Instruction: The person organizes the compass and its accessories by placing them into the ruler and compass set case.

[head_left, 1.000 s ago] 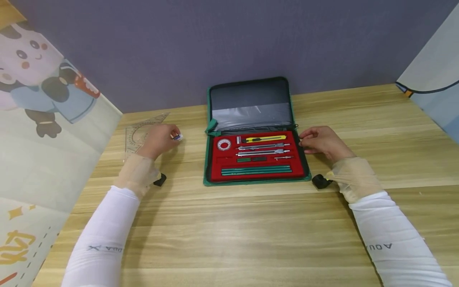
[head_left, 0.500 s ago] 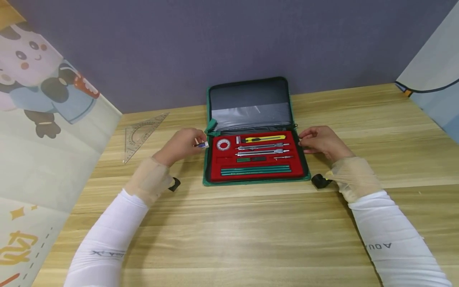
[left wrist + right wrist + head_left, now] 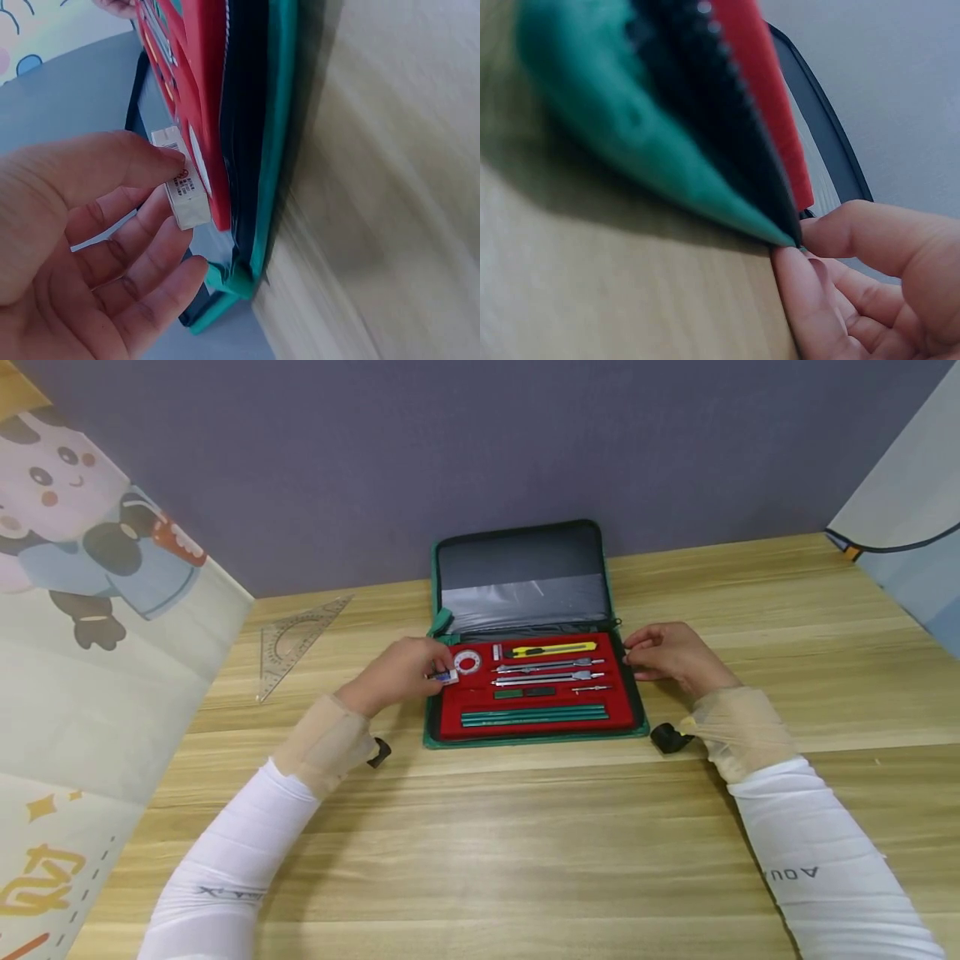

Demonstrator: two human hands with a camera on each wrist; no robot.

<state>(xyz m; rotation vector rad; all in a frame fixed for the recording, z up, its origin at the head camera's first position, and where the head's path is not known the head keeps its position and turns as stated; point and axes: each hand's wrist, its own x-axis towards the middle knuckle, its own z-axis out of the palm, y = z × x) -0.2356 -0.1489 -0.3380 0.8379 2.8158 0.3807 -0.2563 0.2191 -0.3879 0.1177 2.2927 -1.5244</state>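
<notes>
My left hand (image 3: 401,672) pinches a small white eraser (image 3: 184,180) with printed text and a barcode between thumb and fingers. It holds the eraser over the left end of the red tray (image 3: 562,699), beside a white ring-shaped dial (image 3: 458,657). The tray lies in an open green zip case (image 3: 525,743). At the case's right side, my right hand (image 3: 678,658) pinches the zip edge (image 3: 784,225) between thumb and finger. Set into the tray are a yellow utility knife (image 3: 555,650), two silver compasses (image 3: 547,679) and several green pencils (image 3: 534,717).
A clear triangular set square (image 3: 267,664) lies on the wooden table (image 3: 480,843) to the left. The case's lid (image 3: 517,560) leans back near a grey-purple panel (image 3: 480,443). A printed cartoon wall (image 3: 97,693) borders the table's left side.
My left hand has carried the eraser rightward from beside the set square to over the tray's left end, uncovering the set square. The right hand has stayed at the case's edge.
</notes>
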